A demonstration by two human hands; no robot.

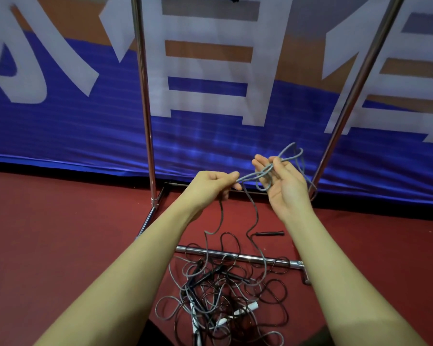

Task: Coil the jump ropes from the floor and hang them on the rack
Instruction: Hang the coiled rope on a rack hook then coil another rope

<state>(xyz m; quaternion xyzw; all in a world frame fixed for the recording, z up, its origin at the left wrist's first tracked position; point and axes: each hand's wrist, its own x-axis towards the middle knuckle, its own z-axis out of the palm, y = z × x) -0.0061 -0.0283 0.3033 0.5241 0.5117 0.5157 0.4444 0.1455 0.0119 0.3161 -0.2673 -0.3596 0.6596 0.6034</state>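
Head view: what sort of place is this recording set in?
Probably a sports hall or gym: a red floor like sports flooring, a large blue and orange banner with white characters along the wall, a metal rack, and tangled jump ropes on the floor.

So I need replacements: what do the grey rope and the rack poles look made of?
The grey rope looks like matte plastic or rubber cord: smooth, limp, dull. The rack poles look like polished chrome or steel: bright mirror-like streaks.
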